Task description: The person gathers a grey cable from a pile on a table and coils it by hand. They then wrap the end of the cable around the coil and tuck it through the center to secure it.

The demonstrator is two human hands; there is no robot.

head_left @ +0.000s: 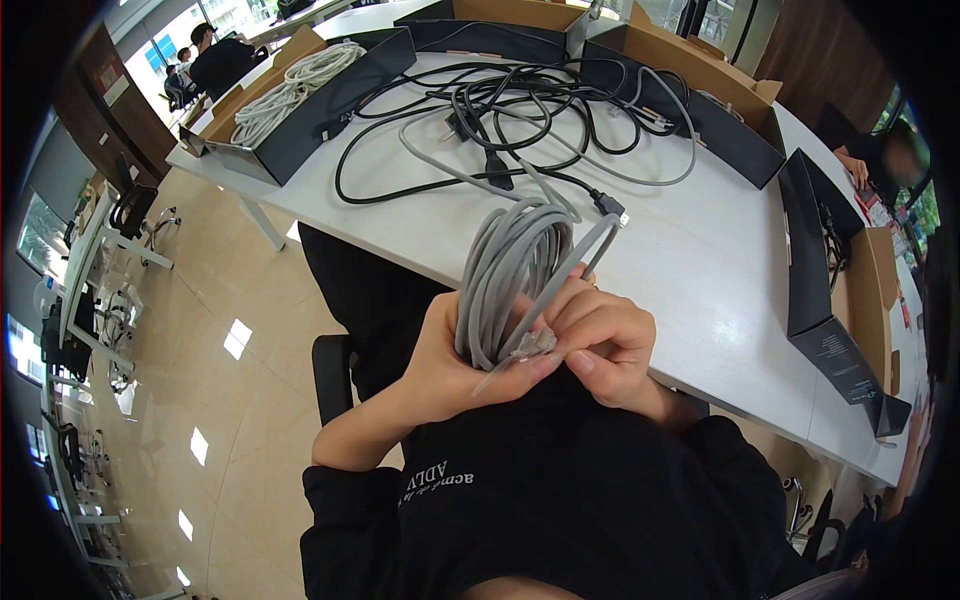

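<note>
A coiled grey cable (510, 270) stands upright in front of my chest, over the near edge of the white table. My left hand (450, 365) is wrapped round the lower part of the coil. Against the coil's lower right side is a clear, crumpled plastic piece (533, 344), close to my left thumb tip. My right hand (608, 345) is closed beside this piece, its fingers at the cable's right side; exactly what its fingertips pinch is partly hidden. Beyond the coil lies a tangle of black cables (510, 110) with a loose grey cable (672, 182) among them.
A dark box (325, 115) at the left holds coiled light cables. More open boxes (480, 38) line the table's back, another box (825, 300) stands right. A person's hand (852, 167) shows at the far right. People sit in the far left background.
</note>
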